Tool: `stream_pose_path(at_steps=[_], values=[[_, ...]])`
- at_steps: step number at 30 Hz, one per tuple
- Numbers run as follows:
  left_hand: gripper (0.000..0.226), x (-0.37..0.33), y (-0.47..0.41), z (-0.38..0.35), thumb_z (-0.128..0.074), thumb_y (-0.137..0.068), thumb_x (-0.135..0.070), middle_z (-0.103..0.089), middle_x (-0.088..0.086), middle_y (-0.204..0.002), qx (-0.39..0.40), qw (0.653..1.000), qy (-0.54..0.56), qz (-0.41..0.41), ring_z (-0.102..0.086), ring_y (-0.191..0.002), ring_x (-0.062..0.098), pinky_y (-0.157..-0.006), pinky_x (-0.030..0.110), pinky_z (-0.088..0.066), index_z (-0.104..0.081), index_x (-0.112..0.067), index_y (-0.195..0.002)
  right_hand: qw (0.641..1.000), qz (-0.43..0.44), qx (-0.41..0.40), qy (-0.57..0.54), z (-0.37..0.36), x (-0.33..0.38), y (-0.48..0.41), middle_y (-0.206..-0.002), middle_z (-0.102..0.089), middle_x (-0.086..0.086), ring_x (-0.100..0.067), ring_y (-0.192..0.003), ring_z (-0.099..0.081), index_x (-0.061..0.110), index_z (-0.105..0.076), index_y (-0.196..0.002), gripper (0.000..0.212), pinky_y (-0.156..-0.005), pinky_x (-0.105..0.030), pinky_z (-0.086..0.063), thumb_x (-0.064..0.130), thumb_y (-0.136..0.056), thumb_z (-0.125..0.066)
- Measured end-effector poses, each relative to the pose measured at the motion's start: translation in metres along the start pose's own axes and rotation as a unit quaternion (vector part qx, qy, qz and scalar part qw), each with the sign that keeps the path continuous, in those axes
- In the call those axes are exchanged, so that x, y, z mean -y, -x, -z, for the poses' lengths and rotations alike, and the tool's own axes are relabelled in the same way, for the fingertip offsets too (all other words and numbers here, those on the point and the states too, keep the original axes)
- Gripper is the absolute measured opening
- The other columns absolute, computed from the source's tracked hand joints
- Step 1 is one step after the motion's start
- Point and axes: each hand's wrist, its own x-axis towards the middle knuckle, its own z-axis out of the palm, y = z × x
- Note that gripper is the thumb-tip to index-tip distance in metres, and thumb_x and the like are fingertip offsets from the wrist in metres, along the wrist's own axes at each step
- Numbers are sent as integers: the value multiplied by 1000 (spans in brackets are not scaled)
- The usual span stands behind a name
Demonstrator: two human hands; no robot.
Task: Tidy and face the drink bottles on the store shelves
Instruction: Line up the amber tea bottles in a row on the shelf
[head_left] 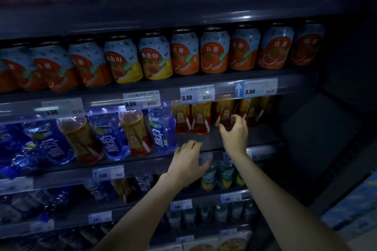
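On the middle shelf (208, 138), several amber energy-drink bottles with yellow labels stand set back at the right. My right hand (234, 132) is closed round the lower part of one amber bottle (225, 117) there. Two more amber bottles (201, 120) stand just left of it. My left hand (188, 161) rests on the shelf's front rail with fingers spread, holding nothing. Further left, blue water bottles (163, 128) and amber bottles (134, 132) alternate at the shelf front.
Above, a row of orange and peach juice cans (214, 51) with price tags (196, 94) on the rail. Red cans fill the top shelf. Lower shelves hold more bottles (224, 175). A dark shelf end panel is at the right.
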Motion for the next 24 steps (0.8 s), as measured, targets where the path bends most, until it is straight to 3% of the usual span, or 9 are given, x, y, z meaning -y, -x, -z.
stream_pose_path(at_steps=[10, 17, 24], values=[[61, 26, 38, 25, -53, -88, -51, -45, -2, -137, -30, 999, 18, -25, -41, -126, 19, -103, 36, -32, -41, -19, -139, 992, 105, 52, 41, -1, 32, 57, -119, -59, -6, -26, -111, -55, 10, -56, -122, 44, -92, -42, -46, 29, -85, -70], [57, 101, 88, 63, -53, -87, -54, -50, -5, -129, -70, 997, 20, -14, -47, -119, 15, -99, 34, -39, -46, -20, -133, 992, 111, 53, 14, -34, 91, 118, -120, -59, -5, -23, -112, -56, 9, -55, -125, 49, -92, -46, -48, 31, -84, -70], [53, 195, 152, 104, -58, -87, -52, -55, -3, -123, -114, 992, 45, 24, -51, -114, 15, -95, 32, -43, -52, -17, -127, 991, 112, 66, 10, -86, 144, 192, -119, -58, -6, -22, -112, -55, 8, -54, -127, 50, -95, -37, -48, 33, -86, -70]])
